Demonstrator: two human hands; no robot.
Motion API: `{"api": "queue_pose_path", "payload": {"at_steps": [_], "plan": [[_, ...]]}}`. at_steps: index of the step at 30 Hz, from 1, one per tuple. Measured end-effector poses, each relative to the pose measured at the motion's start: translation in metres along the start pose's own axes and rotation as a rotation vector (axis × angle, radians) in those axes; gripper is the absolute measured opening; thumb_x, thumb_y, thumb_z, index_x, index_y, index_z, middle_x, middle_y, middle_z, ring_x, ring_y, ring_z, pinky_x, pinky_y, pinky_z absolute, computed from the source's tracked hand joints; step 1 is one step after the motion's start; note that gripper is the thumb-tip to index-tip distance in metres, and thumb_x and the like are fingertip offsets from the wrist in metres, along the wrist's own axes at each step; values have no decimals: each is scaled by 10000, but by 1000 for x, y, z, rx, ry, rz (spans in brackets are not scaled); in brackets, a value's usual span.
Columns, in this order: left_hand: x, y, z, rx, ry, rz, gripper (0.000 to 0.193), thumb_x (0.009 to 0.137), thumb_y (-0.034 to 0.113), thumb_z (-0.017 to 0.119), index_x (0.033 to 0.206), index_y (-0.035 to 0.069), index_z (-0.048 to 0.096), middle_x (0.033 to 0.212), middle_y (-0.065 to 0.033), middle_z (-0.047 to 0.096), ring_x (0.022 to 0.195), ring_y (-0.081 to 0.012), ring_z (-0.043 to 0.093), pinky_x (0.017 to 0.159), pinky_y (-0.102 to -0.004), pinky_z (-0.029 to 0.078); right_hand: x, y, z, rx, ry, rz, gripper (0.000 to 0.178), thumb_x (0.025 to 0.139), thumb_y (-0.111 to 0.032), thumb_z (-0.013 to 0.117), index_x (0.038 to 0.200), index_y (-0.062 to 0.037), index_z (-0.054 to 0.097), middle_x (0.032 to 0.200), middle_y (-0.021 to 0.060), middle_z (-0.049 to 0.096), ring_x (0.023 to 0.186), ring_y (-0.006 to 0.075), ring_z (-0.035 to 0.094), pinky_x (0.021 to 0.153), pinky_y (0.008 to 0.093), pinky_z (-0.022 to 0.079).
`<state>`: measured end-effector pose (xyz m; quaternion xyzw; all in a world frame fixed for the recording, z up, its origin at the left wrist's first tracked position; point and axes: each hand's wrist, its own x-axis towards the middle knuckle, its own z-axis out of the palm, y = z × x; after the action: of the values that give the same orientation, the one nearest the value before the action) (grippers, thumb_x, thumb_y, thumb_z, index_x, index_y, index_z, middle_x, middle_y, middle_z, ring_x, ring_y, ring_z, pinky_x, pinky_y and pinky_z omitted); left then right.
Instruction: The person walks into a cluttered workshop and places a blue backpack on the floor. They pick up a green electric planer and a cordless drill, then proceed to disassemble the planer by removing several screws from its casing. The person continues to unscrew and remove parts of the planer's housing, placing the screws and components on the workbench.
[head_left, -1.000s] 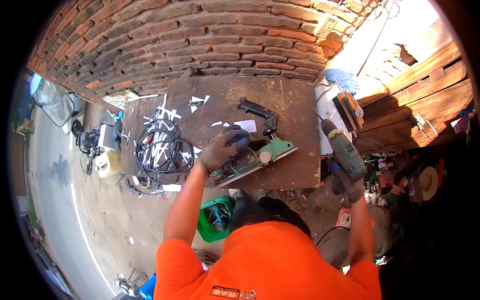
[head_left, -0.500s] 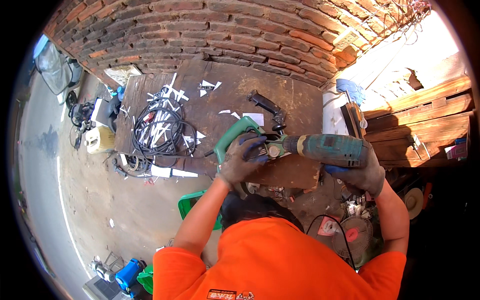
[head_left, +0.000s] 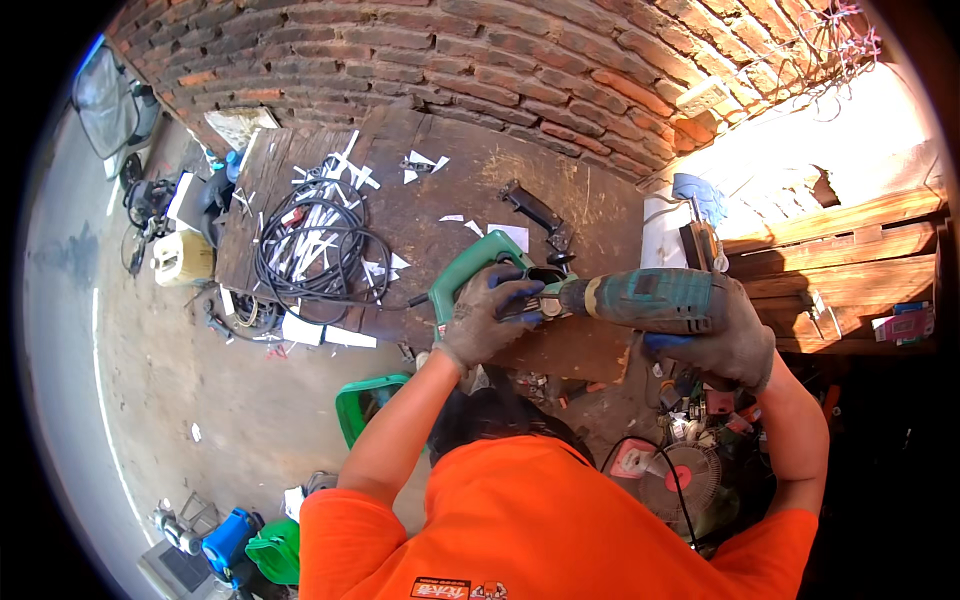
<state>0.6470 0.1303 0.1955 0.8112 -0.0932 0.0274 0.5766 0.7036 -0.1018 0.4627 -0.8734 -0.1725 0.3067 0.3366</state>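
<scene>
My gloved left hand (head_left: 490, 318) is closed around the body of a green power tool (head_left: 452, 275), whose curved handle points left over the table. A worn teal power drill (head_left: 655, 300) lies level to its right, gripped at the rear by my gloved right hand (head_left: 735, 345). The drill's nose meets the exposed metal end of the green tool; the exact contact point is too small to make out. Beyond them on the table lies a black angled part (head_left: 535, 212), close to a white paper piece (head_left: 515, 236).
The worn wooden table (head_left: 420, 215) carries a coiled black cable (head_left: 265, 262) over white paper strips (head_left: 318, 225). A brick wall (head_left: 450, 60) stands behind. At the right are wooden planks (head_left: 840, 250); below are a fan (head_left: 695, 470) and a green bin (head_left: 350, 415).
The view has shifted slightly, so the surroundings sit a little differently. Both hands keep their hold, with the drill still against the green tool.
</scene>
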Motion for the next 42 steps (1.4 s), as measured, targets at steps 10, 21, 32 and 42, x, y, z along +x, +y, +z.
{"api": "queue_pose_path", "payload": {"at_steps": [10, 21, 32, 42], "plan": [[2, 2, -2, 8, 3, -19, 531, 779, 242, 838, 1277, 152, 677, 1340, -154, 573, 1277, -368, 529, 1089, -463, 434, 40, -47, -13, -573, -325, -131, 497, 784, -174, 842, 1251, -96, 691, 1237, 115, 698, 1010, 274, 708, 897, 367, 561], [3, 0, -4, -8, -12, -8, 568, 755, 241, 831, 1271, 102, 640, 1321, -169, 571, 1238, -385, 541, 1051, -483, 447, 72, -56, -10, -729, -440, -236, 444, 875, -324, 734, 1270, -129, 674, 1209, 129, 691, 1075, 310, 667, 933, 412, 533], [2, -4, 1, 16, 60, 50, 459, 781, 246, 820, 1203, 111, 702, 1299, -172, 592, 1219, -381, 566, 1035, -480, 456, 76, -55, -18, -647, -452, -210, 379, 854, -270, 737, 1196, -106, 715, 1110, 121, 712, 990, 306, 681, 871, 406, 550], [3, 3, 0, -36, 49, -94, 389, 821, 257, 783, 1185, 128, 737, 1310, -176, 596, 1229, -377, 566, 1045, -463, 458, 67, -55, -20, -573, -408, -227, 406, 851, -264, 738, 1215, -87, 706, 1134, 161, 693, 1008, 334, 672, 886, 424, 539]]}}
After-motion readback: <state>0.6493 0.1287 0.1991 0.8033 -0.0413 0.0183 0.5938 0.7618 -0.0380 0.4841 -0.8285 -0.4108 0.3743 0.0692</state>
